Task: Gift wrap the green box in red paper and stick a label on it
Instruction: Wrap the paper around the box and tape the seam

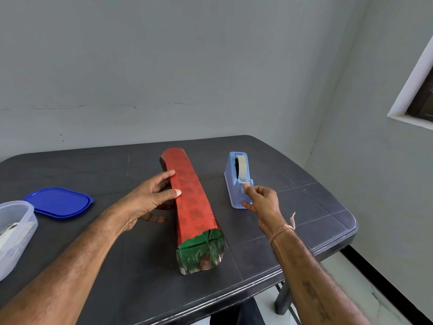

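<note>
2 hands, taping step: left hand (150, 195) spread on red-wrapped box (192, 202); right hand (262, 202) pinches tape end (244, 184) at blue dispenser (230, 184); next likely pull, tear strip.

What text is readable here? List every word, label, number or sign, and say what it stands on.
No text can be read.
On the right forearm: tattooed lettering, too blurred to read.
On the wrapped box, green near end: pale marks, not legible.
On the tape dispenser and the blue lid: no print shows.
</note>
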`<move>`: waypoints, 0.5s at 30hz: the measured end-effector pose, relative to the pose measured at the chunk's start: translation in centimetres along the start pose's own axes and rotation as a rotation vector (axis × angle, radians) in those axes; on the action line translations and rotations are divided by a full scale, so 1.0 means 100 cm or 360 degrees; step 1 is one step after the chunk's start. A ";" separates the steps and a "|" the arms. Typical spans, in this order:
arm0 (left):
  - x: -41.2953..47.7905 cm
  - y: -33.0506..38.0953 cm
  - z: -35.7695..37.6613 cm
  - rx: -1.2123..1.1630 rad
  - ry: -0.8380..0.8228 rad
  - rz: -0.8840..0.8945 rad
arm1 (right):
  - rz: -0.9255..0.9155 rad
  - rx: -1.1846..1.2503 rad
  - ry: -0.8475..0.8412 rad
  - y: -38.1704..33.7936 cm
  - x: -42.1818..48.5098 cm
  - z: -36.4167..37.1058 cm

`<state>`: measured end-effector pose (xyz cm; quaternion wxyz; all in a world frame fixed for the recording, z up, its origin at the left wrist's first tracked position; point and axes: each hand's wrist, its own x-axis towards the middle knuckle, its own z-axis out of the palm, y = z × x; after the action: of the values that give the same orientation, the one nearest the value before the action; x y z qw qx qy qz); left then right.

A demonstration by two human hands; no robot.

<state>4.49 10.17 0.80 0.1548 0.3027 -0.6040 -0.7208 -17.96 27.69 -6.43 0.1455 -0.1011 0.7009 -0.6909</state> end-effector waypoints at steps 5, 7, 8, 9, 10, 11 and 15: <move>0.002 -0.003 -0.003 0.0210 0.0004 0.0097 | -0.0079 -0.0024 0.0065 0.010 -0.001 0.001; 0.002 -0.005 -0.004 0.0308 0.0004 0.0137 | -0.0090 -0.0016 0.0105 0.012 -0.001 0.003; 0.002 -0.005 -0.005 0.0343 0.0004 0.0150 | -0.0096 -0.0042 0.0124 0.014 -0.002 0.003; 0.002 -0.006 -0.006 0.0373 0.0003 0.0160 | -0.0106 -0.0101 0.0139 0.018 -0.002 0.004; 0.002 -0.006 -0.007 0.0397 -0.0004 0.0162 | -0.0114 -0.0178 0.0144 0.025 -0.003 0.004; 0.002 -0.005 -0.007 0.0417 -0.0010 0.0158 | -0.0138 -0.0247 0.0160 0.033 -0.005 0.004; 0.000 -0.004 -0.008 0.0467 -0.0009 0.0159 | -0.0258 -0.0434 0.0189 0.041 -0.016 -0.001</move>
<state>5.05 9.59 0.33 0.1427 0.2895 -0.7177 -0.6170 -16.20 28.40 -10.42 0.0324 -0.1351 0.7850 -0.6037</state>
